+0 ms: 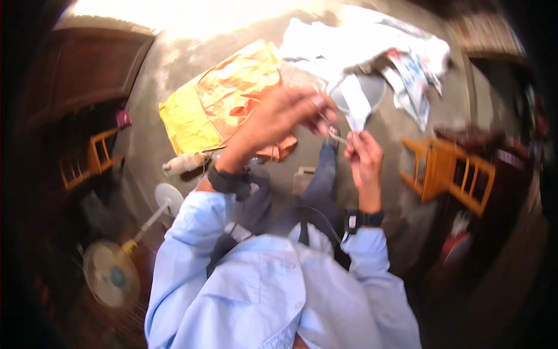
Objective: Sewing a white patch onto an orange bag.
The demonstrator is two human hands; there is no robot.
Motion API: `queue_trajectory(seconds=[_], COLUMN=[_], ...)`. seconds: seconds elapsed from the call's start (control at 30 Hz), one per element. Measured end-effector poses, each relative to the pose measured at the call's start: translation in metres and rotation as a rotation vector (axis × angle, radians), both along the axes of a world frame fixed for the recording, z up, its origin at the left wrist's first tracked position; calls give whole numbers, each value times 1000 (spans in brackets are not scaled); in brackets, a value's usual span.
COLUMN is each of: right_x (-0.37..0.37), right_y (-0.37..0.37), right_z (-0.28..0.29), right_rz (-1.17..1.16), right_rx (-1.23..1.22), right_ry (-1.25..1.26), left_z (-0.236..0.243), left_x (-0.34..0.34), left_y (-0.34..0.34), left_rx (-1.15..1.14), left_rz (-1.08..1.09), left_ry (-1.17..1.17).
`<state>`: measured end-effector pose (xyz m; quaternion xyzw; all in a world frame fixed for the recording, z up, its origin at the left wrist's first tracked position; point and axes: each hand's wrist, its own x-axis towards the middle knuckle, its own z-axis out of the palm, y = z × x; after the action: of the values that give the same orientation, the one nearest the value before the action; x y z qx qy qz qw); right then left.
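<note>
Mid-frame, a pale cord (339, 138) is pinched between the right hand's (365, 154) fingertips, seemingly for steadiness; whether anything is gripped by the blurred left hand (282, 116) cannot be told. Beyond, at upper centre, an orange sack (235, 87) and white sheeting (360, 41) are spread.

A grey, worn-looking floor (145, 139) bears a spread of crumpled orange-and-yellow sheeting (197, 113), with a pale bundle (183, 164) lying just beside its near edge. Farther out, rumpled white sheeting (343, 46) lies against a round grey basin (376, 88). Wooden chairs stand at left (104, 154) and right (439, 171); a pedestal fan (106, 272) rests on its round white base, lower left.
</note>
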<state>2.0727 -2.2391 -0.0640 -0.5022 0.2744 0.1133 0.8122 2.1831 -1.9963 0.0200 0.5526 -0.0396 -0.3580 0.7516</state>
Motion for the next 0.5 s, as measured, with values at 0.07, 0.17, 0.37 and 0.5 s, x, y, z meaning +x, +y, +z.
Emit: queue_trajectory(seconds=[0.07, 0.17, 0.37, 0.5], right_x=[20, 31, 43, 72], right_y=[-33, -75, -173, -186], right_z=[-37, -53, -79, -91], right_rz=[44, 135, 282, 339], right_rx=[-30, -83, -246, -291], right_ry=[14, 95, 226, 226], left_z=[-17, -60, -45, -15], left_x=[6, 12, 8, -19], left_y=[-50, -103, -45, 65], left_rx=[-86, -114, 283, 514], left_rz=[106, 167, 406, 862], left_ry=[74, 51, 47, 60])
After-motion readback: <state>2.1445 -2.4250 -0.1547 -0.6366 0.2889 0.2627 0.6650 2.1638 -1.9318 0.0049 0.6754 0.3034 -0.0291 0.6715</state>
